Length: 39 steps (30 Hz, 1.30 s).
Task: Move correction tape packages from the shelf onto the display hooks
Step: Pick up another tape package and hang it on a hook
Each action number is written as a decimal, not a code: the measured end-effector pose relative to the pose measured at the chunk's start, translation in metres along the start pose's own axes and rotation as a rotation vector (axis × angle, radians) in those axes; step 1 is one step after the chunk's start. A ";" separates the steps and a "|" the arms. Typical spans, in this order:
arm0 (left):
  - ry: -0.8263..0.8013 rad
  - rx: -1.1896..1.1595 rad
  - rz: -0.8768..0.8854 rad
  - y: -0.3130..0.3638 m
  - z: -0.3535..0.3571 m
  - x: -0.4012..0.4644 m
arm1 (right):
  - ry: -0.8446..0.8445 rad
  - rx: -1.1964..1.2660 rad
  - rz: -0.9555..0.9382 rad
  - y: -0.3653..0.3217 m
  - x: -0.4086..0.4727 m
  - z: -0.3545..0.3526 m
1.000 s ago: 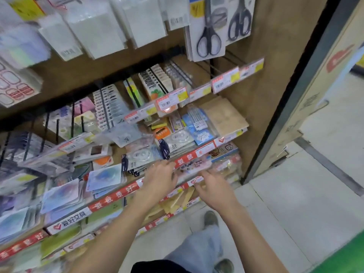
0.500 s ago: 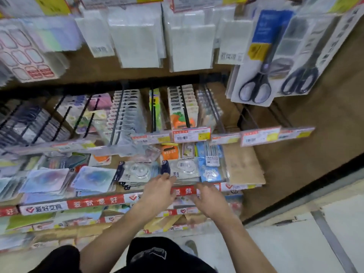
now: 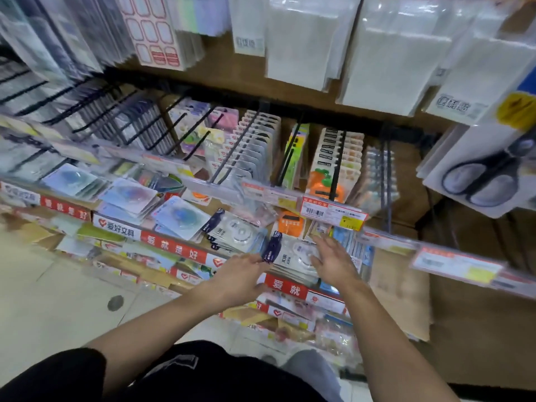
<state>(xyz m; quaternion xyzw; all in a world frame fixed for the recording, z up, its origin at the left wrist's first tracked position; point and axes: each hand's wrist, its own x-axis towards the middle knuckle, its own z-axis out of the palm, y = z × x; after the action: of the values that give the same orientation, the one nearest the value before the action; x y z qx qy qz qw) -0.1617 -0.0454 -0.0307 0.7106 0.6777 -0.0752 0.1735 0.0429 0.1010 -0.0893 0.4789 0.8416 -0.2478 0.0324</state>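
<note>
Two stacks of correction tape packages lie flat on the shelf behind its red and white front strip (image 3: 285, 287). The near stack (image 3: 293, 256) has a dark blue header and a clear blister. The second stack (image 3: 236, 232) lies just left of it. My left hand (image 3: 237, 275) touches the near stack's blue header edge with its fingertips. My right hand (image 3: 332, 261) lies with straight fingers on the right side of that stack. Black display hooks (image 3: 232, 149) stick out above the shelf, some loaded with carded goods.
Price tag rails (image 3: 330, 211) run across the hook tips right above my hands. Blue and pastel tape packs (image 3: 179, 217) lie further left on the shelf. Scissors (image 3: 487, 175) and white bags (image 3: 304, 44) hang above. A brown cardboard sheet (image 3: 400, 297) sits at the shelf's right end.
The view has swung left and closer to the shelf. My right hand has moved up from the shelf's front edge onto the near stack. My left hand stays at its left edge.
</note>
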 end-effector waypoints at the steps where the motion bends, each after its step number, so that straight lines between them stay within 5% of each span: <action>1: 0.010 -0.014 -0.017 0.000 0.000 -0.002 | -0.017 -0.001 -0.039 0.003 0.004 -0.001; 7: 0.073 -0.047 -0.107 0.009 -0.009 0.002 | -0.154 0.022 -0.118 0.010 0.013 -0.011; 13: 0.040 -0.061 -0.167 0.023 -0.005 0.009 | -0.199 0.102 0.010 0.007 0.010 -0.013; 16: 0.050 -0.061 -0.185 0.028 -0.002 0.012 | -0.115 0.193 0.062 0.007 0.000 -0.013; 24: 0.064 -0.212 -0.335 0.048 0.026 0.024 | 0.133 0.963 0.270 0.026 -0.041 -0.001; 31: 0.216 -0.488 -0.540 0.073 0.041 0.048 | 0.365 1.076 0.313 0.024 -0.084 0.004; 39: 0.058 -0.619 -0.625 0.068 0.056 0.063 | 0.492 1.088 0.310 0.012 -0.120 0.009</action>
<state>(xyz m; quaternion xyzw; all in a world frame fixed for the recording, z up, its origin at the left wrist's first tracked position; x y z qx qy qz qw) -0.0831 -0.0070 -0.0945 0.3878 0.8553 0.1025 0.3281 0.1161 0.0071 -0.0662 0.5868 0.4979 -0.5161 -0.3761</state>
